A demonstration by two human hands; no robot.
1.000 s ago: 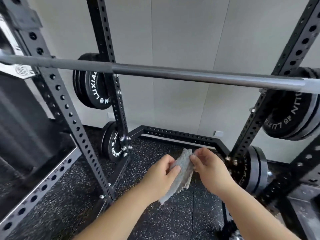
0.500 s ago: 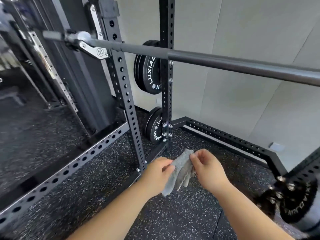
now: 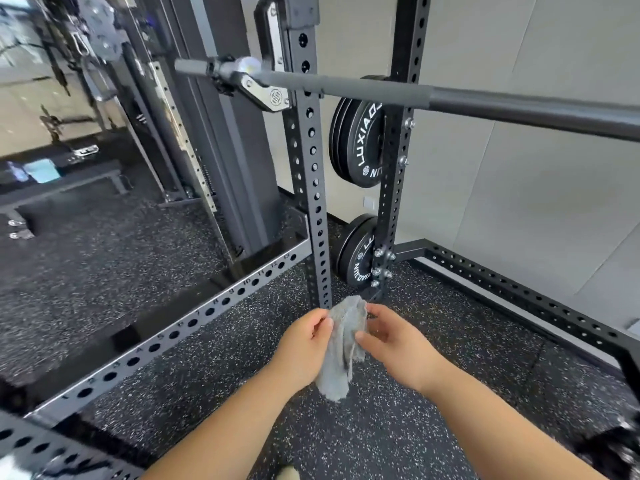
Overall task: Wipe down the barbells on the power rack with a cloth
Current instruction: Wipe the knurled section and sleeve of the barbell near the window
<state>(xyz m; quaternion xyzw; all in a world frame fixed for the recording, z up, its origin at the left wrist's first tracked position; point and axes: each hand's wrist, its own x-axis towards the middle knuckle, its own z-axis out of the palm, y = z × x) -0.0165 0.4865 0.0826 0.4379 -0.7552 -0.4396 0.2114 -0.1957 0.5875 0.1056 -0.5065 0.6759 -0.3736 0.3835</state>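
Left hand (image 3: 304,344) and right hand (image 3: 394,344) both pinch the grey cloth (image 3: 341,355) — well below the barbell (image 3: 485,103).

You have upper plates (image 3: 360,143) hung above lower plates (image 3: 358,254), both black with white lettering; speckled rubber floor (image 3: 433,348) below; flat bench (image 3: 69,180) far left, blurred.

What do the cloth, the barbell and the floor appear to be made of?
Cloth: a soft grey textile, probably microfibre or terry. It looks fuzzy and hangs limp where the left hand and right hand pinch it.
Barbell: metal, likely steel, with a dark matte finish and a faint sheen.
Floor: apparently black rubber matting with white flecks.
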